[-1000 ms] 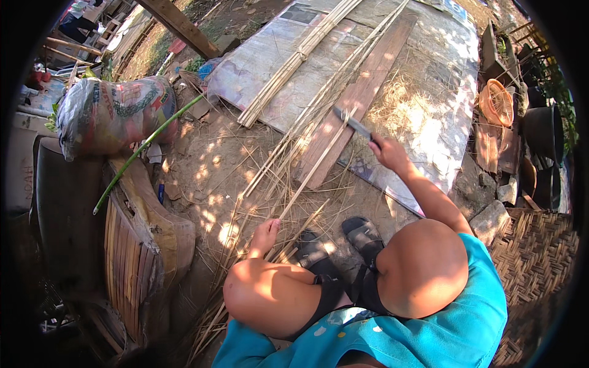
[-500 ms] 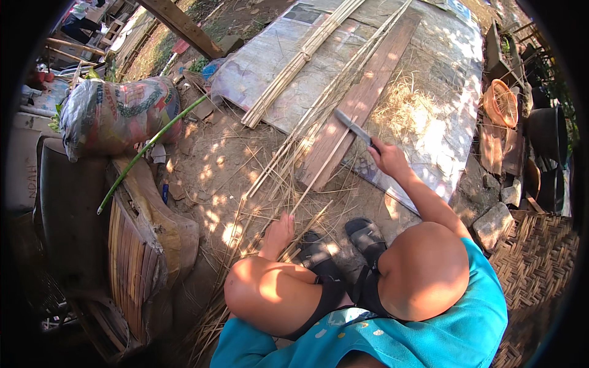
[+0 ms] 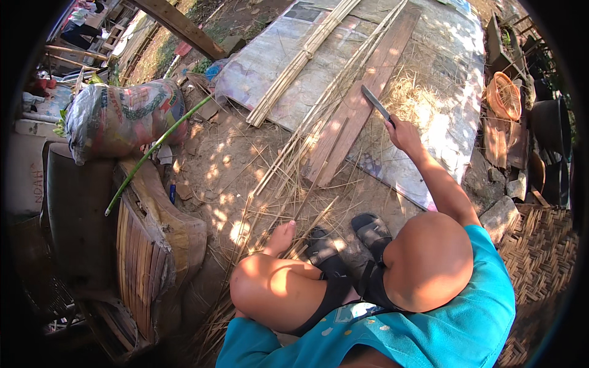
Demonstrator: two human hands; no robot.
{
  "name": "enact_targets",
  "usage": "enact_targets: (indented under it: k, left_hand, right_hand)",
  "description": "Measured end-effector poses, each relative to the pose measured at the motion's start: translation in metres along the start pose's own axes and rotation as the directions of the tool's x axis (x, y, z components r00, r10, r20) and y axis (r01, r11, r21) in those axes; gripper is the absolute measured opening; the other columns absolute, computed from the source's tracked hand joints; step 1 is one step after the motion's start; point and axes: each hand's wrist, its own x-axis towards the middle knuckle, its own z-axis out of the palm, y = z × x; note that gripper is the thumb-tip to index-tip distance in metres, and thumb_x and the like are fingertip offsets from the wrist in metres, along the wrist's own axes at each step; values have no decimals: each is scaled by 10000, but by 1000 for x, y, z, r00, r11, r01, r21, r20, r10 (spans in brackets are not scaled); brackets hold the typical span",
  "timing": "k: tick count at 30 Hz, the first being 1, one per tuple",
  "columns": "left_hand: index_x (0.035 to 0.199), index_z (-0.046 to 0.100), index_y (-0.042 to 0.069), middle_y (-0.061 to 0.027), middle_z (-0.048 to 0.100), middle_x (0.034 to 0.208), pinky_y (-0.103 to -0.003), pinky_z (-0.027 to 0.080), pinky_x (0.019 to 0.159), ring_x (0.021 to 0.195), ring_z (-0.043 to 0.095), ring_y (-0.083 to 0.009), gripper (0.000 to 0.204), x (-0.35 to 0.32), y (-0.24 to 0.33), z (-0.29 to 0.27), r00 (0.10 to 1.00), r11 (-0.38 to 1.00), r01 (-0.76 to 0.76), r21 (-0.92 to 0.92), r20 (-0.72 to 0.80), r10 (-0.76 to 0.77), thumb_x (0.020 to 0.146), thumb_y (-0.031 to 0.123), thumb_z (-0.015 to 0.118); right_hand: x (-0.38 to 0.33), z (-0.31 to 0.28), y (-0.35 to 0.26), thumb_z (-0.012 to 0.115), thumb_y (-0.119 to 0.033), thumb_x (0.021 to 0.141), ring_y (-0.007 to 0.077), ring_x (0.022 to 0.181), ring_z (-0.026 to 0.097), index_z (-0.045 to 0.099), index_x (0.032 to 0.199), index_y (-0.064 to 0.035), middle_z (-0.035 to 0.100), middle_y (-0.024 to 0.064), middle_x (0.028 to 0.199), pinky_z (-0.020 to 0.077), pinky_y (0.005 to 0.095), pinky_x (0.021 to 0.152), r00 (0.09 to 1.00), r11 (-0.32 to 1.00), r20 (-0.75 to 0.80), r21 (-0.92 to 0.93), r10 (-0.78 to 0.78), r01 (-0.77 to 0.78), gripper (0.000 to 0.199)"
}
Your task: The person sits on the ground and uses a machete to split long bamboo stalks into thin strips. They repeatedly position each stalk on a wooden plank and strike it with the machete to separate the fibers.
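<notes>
- Right hand (image 3: 405,135) is wrapping its fingers around the handle of a knife (image 3: 376,103), blade pointing up and left.
- Blade is showing over the right side of a wooden plank (image 3: 392,55), apart from the strip; cannot tell if it is touching the wood.
- Left hand (image 3: 281,238) is pinching the near end of a thin strip (image 3: 324,163) between thumb and fingers, close beside the left knee.
- Thin strip is running up and away from that hand, its far part crossing the plank's near end.
- Loose long strips (image 3: 291,147) are lying along the plank's left side.
- A tied strip bundle (image 3: 304,58) is resting farther left, on a printed sheet (image 3: 451,138).
- Curly pale shavings (image 3: 411,98) are piling up on the sheet, right of the plank, near the knife.
- Person is squatting in dark sandals (image 3: 371,233), feet between the hands.
- Farther left, a green stalk (image 3: 153,150) is slanting in front of a stuffed sack (image 3: 123,119).
- Far right, an orange basket (image 3: 504,97) is sitting above a woven mat (image 3: 540,264).
</notes>
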Motion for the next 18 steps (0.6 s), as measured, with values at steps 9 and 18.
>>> enact_targets:
  k: [9,18]
  left_hand:
    - [976,550,7,-327,669,817,-636,502,733,829,658,-538,405,31,60,9,960,932,-7,364,-258,108,1092,370,413]
    - [1057,567,30,-324,688,823,-644,522,767,809,666,-555,461,50,88,-2,957,887,3,461,-260,132,1100,425,334]
  right_hand:
    - [-121,63,-103,541,-461,1040,452,706,687,566,1345,-140,689,225,849,565,537,644,845,893,289,144,-450,427,443]
    - [-66,56,-71,532,-482,1042,451,801,687,591,1360,-155,671,210,845,555,523,728,915,936,199,93,-351,339,459]
